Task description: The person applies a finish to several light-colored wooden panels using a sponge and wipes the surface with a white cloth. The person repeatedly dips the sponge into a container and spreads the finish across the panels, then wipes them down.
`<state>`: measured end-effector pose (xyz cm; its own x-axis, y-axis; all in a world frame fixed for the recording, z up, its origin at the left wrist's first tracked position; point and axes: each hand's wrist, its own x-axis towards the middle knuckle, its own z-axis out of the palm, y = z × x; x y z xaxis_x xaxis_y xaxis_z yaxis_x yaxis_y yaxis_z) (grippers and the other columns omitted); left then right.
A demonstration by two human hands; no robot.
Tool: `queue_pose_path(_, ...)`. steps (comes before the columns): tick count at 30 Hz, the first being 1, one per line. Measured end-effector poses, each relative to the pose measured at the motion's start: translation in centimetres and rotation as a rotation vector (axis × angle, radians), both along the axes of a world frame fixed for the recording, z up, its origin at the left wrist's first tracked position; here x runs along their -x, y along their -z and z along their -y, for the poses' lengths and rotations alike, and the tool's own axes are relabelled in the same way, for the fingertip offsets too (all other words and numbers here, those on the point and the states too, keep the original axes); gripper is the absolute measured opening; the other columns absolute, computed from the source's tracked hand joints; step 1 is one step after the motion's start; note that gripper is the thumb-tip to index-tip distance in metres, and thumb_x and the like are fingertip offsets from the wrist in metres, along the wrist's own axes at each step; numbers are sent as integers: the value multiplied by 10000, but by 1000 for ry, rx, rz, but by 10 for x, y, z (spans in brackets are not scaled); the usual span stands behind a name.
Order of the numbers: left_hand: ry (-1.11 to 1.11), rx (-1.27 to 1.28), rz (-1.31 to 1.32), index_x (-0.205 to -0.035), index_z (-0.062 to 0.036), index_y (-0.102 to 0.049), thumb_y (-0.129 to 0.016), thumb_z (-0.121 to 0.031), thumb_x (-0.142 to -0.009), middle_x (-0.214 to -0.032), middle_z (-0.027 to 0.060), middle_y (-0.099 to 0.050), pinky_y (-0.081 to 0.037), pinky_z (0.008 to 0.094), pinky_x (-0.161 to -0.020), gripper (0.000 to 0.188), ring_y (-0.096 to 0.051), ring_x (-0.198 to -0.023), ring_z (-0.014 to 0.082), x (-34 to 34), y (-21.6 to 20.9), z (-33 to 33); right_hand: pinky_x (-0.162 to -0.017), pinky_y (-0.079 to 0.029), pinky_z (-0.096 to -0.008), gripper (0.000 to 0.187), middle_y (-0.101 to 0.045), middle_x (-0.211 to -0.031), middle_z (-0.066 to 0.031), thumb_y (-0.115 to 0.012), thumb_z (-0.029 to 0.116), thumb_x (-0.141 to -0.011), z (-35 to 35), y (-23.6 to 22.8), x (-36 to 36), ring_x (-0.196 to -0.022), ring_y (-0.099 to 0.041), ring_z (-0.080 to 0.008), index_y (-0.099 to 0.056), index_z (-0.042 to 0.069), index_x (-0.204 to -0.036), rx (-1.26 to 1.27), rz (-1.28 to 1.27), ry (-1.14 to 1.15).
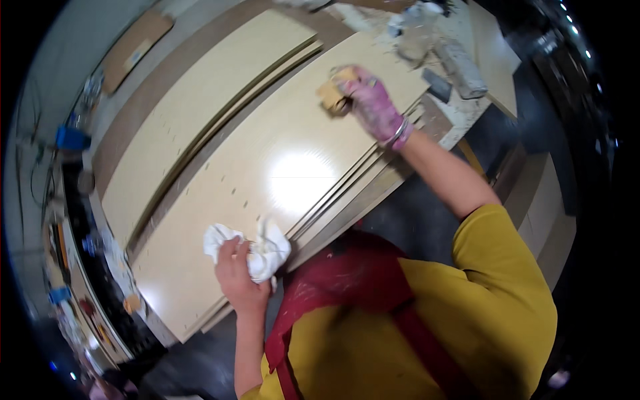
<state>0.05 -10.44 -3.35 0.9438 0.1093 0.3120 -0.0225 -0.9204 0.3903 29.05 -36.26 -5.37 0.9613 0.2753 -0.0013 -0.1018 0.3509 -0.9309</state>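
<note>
A long, pale yellow board (260, 153) lies on top of a stack in front of me, with a few dark specks and a bright light reflection on its face. My bare left hand (241, 277) is closed on a crumpled white cloth (269, 257) at the board's near edge. In a pink, stained glove, my right hand (375, 110) grips a tan block like a sponge (330, 98) over the far right part of the board. Blur hides the block's exact kind and whether it touches the surface.
Another stack of pale boards (213, 87) lies beyond, with a narrow gap between. At the far right are a dusty grey-white bottle (460, 67), a clear container (416, 43) and a small grey block (437, 87). A blue box (72, 138) and a brown panel (137, 50) are at left.
</note>
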Motion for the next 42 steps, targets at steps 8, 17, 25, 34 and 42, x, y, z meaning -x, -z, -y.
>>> queue_pose_path(8, 730, -240, -170, -1155, -100, -588, -716, -118, -650, -1322, 149, -497, -424, 500, -931, 521, -469, -1240, 369, -156, -26, 125, -647, -429, -255, 268, -606, -967, -81, -472, 190, -973, 175, -8, 30, -787, -550, -138, -526, 16, -1169, -243, -71, 385)
queue_pose_path(17, 1130, -183, 40, -1122, -95, -557, -654, -94, -690, -1175, 131, -561, -483, 407, -829, 443, -562, -1048, 331, -341, -20, 290, -624, -440, -262, 298, -601, -962, -82, -439, 237, -969, 263, 23, 57, -713, -533, -142, -534, 14, -1142, 390, 26, 687)
queue_pose_path(25, 697, 284, -250, -1087, -100, -644, -712, -152, -742, -953, 159, -688, -513, 389, -815, 355, -667, -896, 310, -380, -26, 302, -682, -455, -289, 315, -602, -998, -78, -430, 241, -975, 285, 23, 43, -814, -553, -142, -535, 29, -1182, -167, -112, 598)
queue_pose_path(34, -67, 458, -312, -1103, 39, -632, -600, -189, -873, -935, 30, -629, -446, 270, -788, 325, -557, -851, 111, -305, -86, 59, -649, -443, -218, 380, -600, -978, -44, -617, 255, -894, 213, -28, -72, -813, -565, -89, -547, 62, -1214, 221, -65, 224)
queue_pose_path(42, -178, -153, -2, -971, -4, -589, -657, -49, -744, -899, 169, -579, -427, 458, -812, 241, -538, -899, 387, -174, 0, 29, -839, -492, -343, 397, -644, -1043, -151, -605, 211, -884, 107, 0, -209, -958, -630, -257, -524, 46, -1236, 734, 515, -21)
